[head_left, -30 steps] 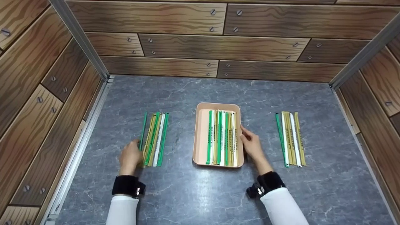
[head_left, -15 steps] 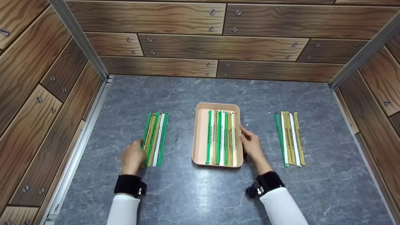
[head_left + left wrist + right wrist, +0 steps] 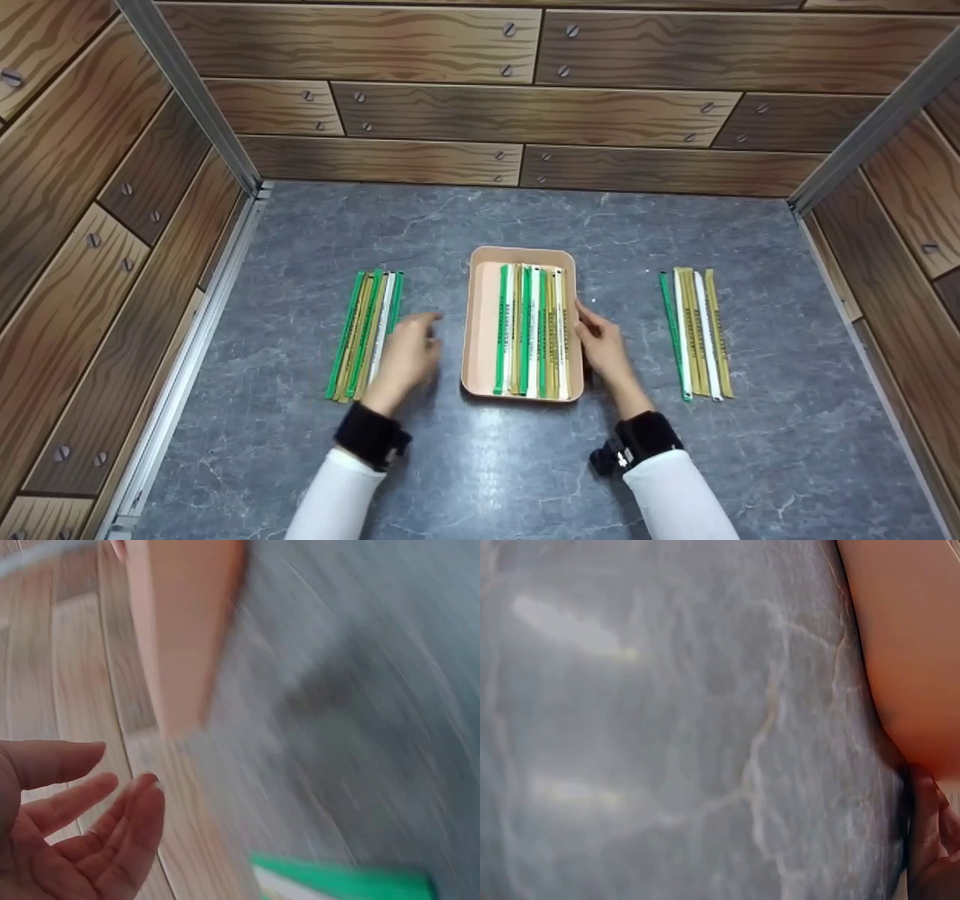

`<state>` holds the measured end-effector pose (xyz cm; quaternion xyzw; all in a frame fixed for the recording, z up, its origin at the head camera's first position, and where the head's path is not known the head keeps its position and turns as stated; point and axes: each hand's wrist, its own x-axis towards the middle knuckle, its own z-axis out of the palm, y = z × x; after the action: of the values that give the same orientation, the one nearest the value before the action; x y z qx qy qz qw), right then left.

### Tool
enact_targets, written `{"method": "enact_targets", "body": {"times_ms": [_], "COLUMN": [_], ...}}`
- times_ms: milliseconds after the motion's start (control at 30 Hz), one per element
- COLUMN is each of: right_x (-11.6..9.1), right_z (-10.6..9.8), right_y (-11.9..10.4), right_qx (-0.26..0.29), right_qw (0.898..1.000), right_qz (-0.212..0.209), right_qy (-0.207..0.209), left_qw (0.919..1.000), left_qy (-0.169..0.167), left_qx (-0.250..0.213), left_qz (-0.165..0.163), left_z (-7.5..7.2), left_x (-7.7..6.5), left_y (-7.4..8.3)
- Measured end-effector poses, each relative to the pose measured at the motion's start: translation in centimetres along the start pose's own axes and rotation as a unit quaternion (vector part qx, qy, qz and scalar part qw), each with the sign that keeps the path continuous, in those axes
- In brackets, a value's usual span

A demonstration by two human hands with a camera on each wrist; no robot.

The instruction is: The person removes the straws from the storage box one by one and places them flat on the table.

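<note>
My left hand [image 3: 409, 356] hovers between the left group of wrapped straws [image 3: 356, 337] and the pink tray [image 3: 480, 330], holding nothing. Its thumb and fingers are loosely bent and apart in the left wrist view. That group has green, gold and white straws side by side, partly covered by the hand. My right hand [image 3: 606, 352] holds the tray's right side, thumb at the rim and fingers against the outer wall; the fingertips are partly hidden. Inside the tray, a row of green, white and gold wrapped straws [image 3: 532, 330] lies toward its right side.
Another group of wrapped straws [image 3: 697, 334], green, white and gold, lies to the right of the right hand. All rests on a grey marbled surface [image 3: 480, 217]. Wood-patterned walls [image 3: 420, 112] enclose the back and both sides.
My left hand laid the leftmost green straw closer against its group, let go, and moved right across the group toward the tray. The right hand and tray have stayed in place.
</note>
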<state>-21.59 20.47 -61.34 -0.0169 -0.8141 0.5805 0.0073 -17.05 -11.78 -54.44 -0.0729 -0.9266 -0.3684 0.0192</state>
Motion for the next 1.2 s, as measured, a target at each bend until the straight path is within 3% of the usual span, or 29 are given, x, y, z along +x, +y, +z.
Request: {"method": "enact_targets", "body": {"times_ms": [100, 233, 400, 500, 700, 1000, 1200], "right_x": [0.0, 0.1, 0.3, 0.2, -0.2, -1.5, -1.9], "right_z": [0.0, 0.1, 0.4, 0.5, 0.2, -1.6, -1.7], "right_y": [0.1, 0.1, -0.1, -0.3, -0.6, -1.5, -2.0], "right_qx": [-0.005, -0.009, -0.025, -0.045, -0.065, -0.008, -0.01], "right_qw": [1.0, 1.0, 0.999, 0.999, 0.998, 0.991, 0.991], "right_qz": [0.002, 0.003, -0.012, -0.02, -0.014, 0.043, 0.055], "right_qy": [0.003, 0.004, 0.019, 0.024, -0.005, -0.128, -0.126], "left_qw": [0.9989, 0.9963, 0.9921, 0.9901, 0.9908, 0.9886, 0.989], "left_qy": [-0.032, -0.079, -0.119, -0.122, -0.092, -0.101, -0.102], "left_qx": [-0.025, -0.032, 0.026, 0.061, 0.094, 0.093, 0.088], "left_qz": [0.022, 0.006, -0.03, -0.032, -0.033, -0.062, -0.062], "left_z": [1.8, 4.4, 7.1, 8.2, 9.2, 10.1, 10.4], "left_x": [0.5, 0.9, 1.4, 1.6, 1.7, 2.1, 2.2], "left_y": [1.9, 3.5, 4.4, 4.4, 4.6, 4.8, 5.2]}}
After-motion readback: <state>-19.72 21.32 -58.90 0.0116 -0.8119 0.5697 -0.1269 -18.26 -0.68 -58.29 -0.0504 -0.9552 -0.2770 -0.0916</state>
